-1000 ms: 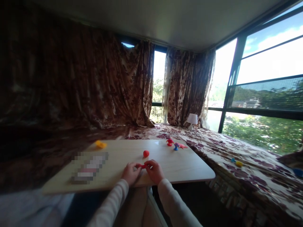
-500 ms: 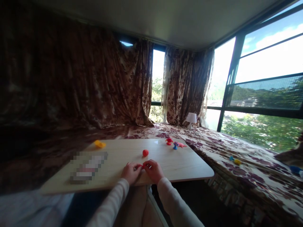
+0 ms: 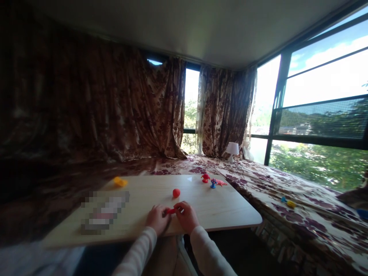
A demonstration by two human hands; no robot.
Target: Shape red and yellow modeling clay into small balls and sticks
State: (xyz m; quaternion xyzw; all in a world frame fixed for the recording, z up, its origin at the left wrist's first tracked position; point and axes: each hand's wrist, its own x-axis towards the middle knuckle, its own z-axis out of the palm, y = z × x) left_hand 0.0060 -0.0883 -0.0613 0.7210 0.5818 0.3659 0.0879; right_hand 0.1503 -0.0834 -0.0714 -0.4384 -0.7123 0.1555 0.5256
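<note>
My left hand [image 3: 156,219] and my right hand [image 3: 186,216] rest at the near edge of a light wooden table [image 3: 224,211]. Both pinch a small red piece of clay [image 3: 171,211] between their fingertips. A red clay ball [image 3: 176,193] lies on the table just beyond the hands. Farther back to the right stand a small red figure [image 3: 205,178], a blue figure [image 3: 213,183] and a flat pink piece [image 3: 221,182]. A yellow lump [image 3: 120,181] sits at the table's far left.
A blurred-out flat thing [image 3: 103,212] lies on the table's left half. Flowered bedding [image 3: 287,184] spreads to the right, bearing a small yellow and blue toy [image 3: 288,202]. A white lamp [image 3: 232,150] stands by the curtains [image 3: 224,111]. Large windows [image 3: 324,107] fill the right side.
The view has tipped up a little, so table and hands sit lower in the picture. Both hands stay together on the red clay piece.
</note>
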